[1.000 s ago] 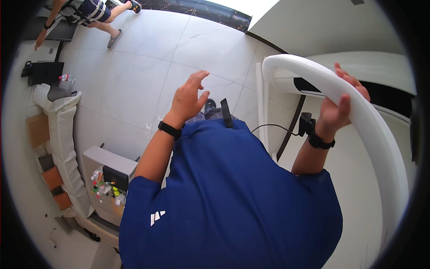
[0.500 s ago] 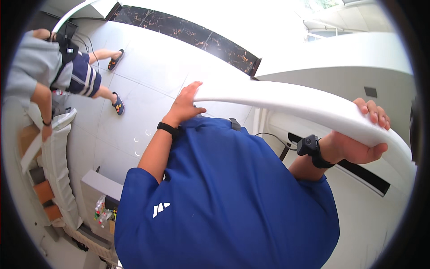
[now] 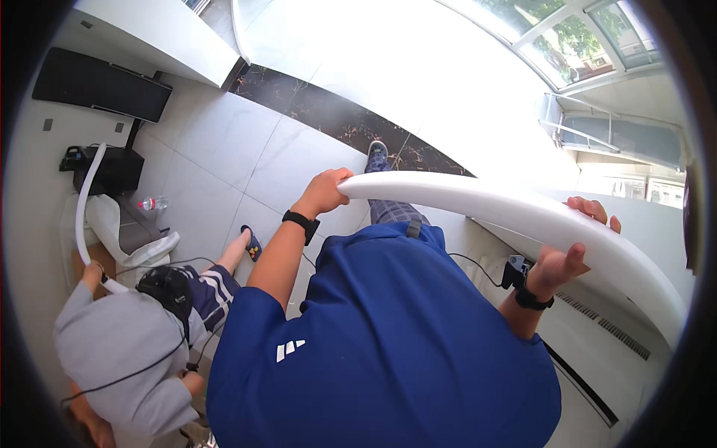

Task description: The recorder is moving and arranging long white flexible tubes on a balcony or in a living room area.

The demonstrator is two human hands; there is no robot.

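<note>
A long white foam-like strip (image 3: 478,196) stretches in front of my chest, bending down toward the right rim. Its narrow left end sits in my left hand (image 3: 326,192), whose fingers are closed round it. Farther along, my right hand (image 3: 556,267) holds the strip from below: fingertips come up past its far edge, and the thumb stands raised on the near side. Part of that palm is hidden by the strip. Each of my wrists wears a black band, the right one with a small camera.
At the left, a co-worker in a grey shirt (image 3: 123,340) holds another curved white strip (image 3: 84,201). Beyond are a black box (image 3: 112,170), a plastic bottle (image 3: 153,203) and a wall-side black panel (image 3: 104,86). A dark marble threshold (image 3: 328,112) crosses the pale tiled floor. Windows (image 3: 571,48) are at upper right.
My left hand, earlier spread at the strip's end, is now closed on it. My right hand's grip has loosened and shifted. The view has turned, and the co-worker appears lower in it.
</note>
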